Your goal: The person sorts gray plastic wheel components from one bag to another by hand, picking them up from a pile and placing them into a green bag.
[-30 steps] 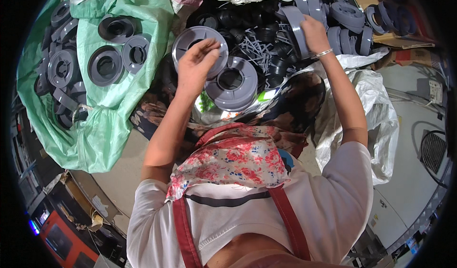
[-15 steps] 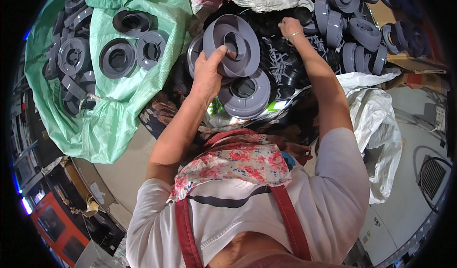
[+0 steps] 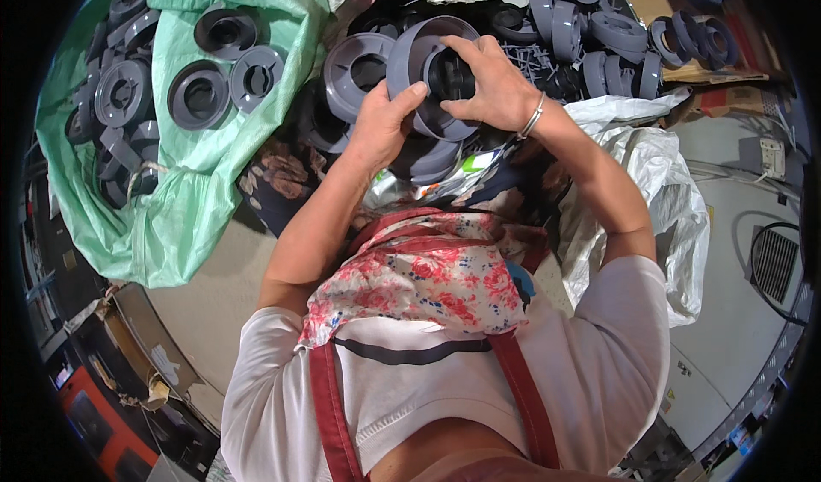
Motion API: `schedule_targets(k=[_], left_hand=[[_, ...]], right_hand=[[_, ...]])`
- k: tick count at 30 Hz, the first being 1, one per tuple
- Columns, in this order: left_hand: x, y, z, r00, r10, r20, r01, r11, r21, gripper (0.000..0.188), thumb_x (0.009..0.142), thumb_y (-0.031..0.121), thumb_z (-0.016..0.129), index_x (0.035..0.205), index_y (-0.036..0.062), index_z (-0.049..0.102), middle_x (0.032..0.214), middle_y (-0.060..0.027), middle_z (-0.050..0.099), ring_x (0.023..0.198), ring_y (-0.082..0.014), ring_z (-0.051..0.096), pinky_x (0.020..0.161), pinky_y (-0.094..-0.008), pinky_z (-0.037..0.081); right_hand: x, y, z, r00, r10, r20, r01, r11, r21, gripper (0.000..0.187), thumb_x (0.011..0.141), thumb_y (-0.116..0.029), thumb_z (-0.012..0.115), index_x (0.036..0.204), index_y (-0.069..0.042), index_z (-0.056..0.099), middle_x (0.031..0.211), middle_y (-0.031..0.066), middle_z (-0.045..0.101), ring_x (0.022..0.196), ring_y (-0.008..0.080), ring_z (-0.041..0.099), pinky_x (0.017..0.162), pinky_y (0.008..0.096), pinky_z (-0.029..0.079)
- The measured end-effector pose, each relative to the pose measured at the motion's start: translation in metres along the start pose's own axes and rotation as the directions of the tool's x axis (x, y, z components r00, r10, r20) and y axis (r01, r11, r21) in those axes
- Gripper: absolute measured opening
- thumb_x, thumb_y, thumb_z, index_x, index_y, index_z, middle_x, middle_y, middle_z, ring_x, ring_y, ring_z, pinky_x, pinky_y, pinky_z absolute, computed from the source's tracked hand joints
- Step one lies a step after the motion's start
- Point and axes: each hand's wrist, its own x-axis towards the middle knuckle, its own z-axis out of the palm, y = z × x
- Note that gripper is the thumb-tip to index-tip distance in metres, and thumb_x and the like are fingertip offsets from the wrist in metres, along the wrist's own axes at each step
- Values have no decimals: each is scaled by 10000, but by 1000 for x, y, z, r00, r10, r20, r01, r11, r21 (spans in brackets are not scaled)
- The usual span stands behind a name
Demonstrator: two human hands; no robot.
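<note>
Nearest lies the flowered apron point(image 3: 419, 285), and past it the left hand point(image 3: 380, 127) has a closed hold on the ring point(image 3: 404, 63), thumb over its near wall, the other fingers mostly out of sight behind it. The ring is held tilted above the lap, its open side toward the right hand point(image 3: 500, 88), which holds the black cap point(image 3: 443, 78) between spread thumb and forefinger at the ring's inner opening. The step in hand looks like fitting cap to ring; whether the cap is seated cannot be told. The next move seems to call for a steady rim and the cap kept square to the hole. A second ring point(image 3: 342, 84) sits just behind the left hand, and a third point(image 3: 432, 159) lies below the held one, over a printed sheet point(image 3: 376, 193). Beyond are thin grey sticks point(image 3: 523, 61) among loose black parts point(image 3: 560, 84). To the left, a green bag point(image 3: 218, 157) bears more grey rings; to the right, a crumpled white bag point(image 3: 637, 183) hangs below a ring heap point(image 3: 617, 33). Farther out stand a pale cabinet point(image 3: 735, 260) on the right and a red machine point(image 3: 111, 431) at lower left.
</note>
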Motion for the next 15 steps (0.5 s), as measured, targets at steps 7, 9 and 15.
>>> schedule_targets(k=[7, 9, 15], left_hand=[[-16, 20, -6, 984, -152, 88, 156, 987, -41, 375, 850, 191, 584, 1136, -25, 477, 1049, -94, 564, 937, -176, 571, 843, -335, 474], [-18, 19, -2, 989, -119, 86, 122, 992, -28, 384, 844, 197, 593, 1139, -20, 476, 1044, -92, 564, 927, -173, 571, 830, -327, 473], [-13, 19, 6, 967, 244, -68, -196, 891, 409, 407, 793, 137, 643, 1139, -3, 482, 1002, -62, 570, 847, -111, 551, 766, -260, 458]], right_hand=[[-4, -9, -3, 910, -395, 126, 415, 874, -254, 688, 604, -174, 754, 1156, 5, 383, 1057, 200, 426, 1018, 348, 445, 816, 367, 458], [-5, -3, -1, 866, -499, 13, 488, 840, -237, 575, 671, -222, 726, 1088, 47, 436, 1021, 217, 492, 928, 345, 537, 759, 344, 482], [3, 21, -1, 648, 235, 724, -710, 530, 464, 695, 834, -556, 482, 933, 131, 513, 658, 176, 610, 455, 209, 581, 370, 248, 446]])
